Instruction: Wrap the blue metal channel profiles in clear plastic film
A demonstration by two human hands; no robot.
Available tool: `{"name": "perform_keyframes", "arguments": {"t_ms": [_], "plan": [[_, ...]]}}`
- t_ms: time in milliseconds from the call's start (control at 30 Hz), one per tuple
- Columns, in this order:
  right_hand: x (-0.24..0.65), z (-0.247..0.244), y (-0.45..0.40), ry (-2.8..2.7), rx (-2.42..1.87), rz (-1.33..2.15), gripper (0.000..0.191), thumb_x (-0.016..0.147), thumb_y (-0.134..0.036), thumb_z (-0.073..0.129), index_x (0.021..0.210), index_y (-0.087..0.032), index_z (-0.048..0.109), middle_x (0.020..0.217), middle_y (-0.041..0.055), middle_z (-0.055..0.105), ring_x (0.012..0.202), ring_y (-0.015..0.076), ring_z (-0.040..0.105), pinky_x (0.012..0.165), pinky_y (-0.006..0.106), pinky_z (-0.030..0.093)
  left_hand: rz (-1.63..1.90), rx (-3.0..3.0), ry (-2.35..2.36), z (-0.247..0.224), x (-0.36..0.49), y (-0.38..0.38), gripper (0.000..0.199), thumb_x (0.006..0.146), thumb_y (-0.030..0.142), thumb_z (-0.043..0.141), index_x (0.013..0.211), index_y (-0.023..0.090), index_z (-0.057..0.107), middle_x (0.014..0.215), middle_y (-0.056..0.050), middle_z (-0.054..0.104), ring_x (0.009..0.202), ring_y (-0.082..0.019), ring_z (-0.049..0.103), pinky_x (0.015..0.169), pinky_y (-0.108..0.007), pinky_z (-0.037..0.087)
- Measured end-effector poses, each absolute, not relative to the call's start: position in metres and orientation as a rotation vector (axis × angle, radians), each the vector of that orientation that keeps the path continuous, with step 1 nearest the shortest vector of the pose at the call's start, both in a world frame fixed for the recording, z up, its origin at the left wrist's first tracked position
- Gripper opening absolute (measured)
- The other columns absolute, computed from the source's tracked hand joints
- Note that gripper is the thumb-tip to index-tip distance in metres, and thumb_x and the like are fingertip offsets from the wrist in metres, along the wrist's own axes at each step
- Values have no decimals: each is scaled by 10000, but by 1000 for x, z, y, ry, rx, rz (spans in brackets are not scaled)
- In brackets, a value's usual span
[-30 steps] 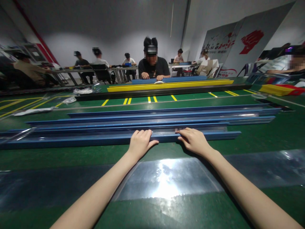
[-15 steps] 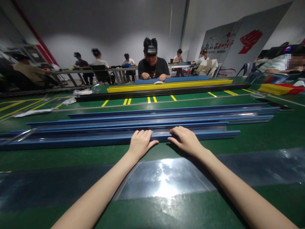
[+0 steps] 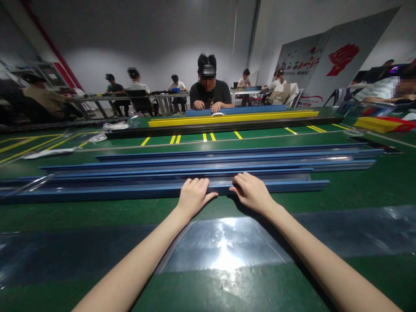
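Observation:
A long blue plastic channel strip [image 3: 289, 186] lies across the green table in front of me, with a transparent film or cover inside it. My left hand [image 3: 194, 195] grips its near wall, fingers bent over the top edge and thumb stretched along the front. To the right, my right hand [image 3: 255, 190] holds the same wall, fingers curled over into the channel and thumb at the front. A short stretch of the wall shows between the two thumbs. The fingertips of both hands are hidden behind the wall.
More blue channel strips [image 3: 341, 164] lie just behind. A wide transparent film strip [image 3: 208, 242] lies under my forearms. Farther off are a black strip [image 3: 260, 125], a yellow strip [image 3: 276, 116] and a co-worker [image 3: 210, 91] with both hands on blue strips. A phone-like dark slab [image 3: 386, 148] lies at right.
The view has shifted slightly. My right fingers have curled in more over the channel wall, while my left hand stays nearly the same on it.

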State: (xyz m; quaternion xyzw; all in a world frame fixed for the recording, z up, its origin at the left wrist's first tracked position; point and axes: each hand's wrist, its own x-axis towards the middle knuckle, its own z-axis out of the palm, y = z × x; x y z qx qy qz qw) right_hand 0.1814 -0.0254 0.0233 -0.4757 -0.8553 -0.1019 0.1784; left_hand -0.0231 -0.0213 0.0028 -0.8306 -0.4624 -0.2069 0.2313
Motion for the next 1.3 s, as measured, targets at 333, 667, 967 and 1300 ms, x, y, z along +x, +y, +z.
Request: {"name": "perform_keyframes", "arguments": {"t_ms": [333,667,967,1300], "plan": [[173,17,-24,-2444,-1290,-369,159,859,-263,404,797,-174,520,800,63,564,783,177,458,645,279,282,-557,-2310,-1275,3,-24,-22,376,792,529,464,784,162,545,693,-48,604,677,-189,534,628,-299,313],[177,29,-24,-2514,-1341,-421,94,827,-233,438,791,-180,508,803,47,572,758,160,492,616,269,280,-605,-2364,-1182,4,-26,-22,296,836,434,455,836,155,554,778,-49,624,743,-189,535,659,-299,327],[213,38,-26,-2511,-1505,-375,95,814,-236,434,763,-198,504,811,48,594,772,167,524,578,261,280,-652,-2347,-1161,3,-26,-22,308,830,402,485,982,144,555,900,-81,638,859,-209,541,751,-329,335],[252,40,-26,-2413,-1694,-305,76,779,-249,456,755,-210,516,838,29,604,785,161,540,538,240,281,-603,-2284,-1264,3,-25,-23,373,781,455,533,965,133,566,931,-100,632,869,-234,532,749,-342,330]]}}
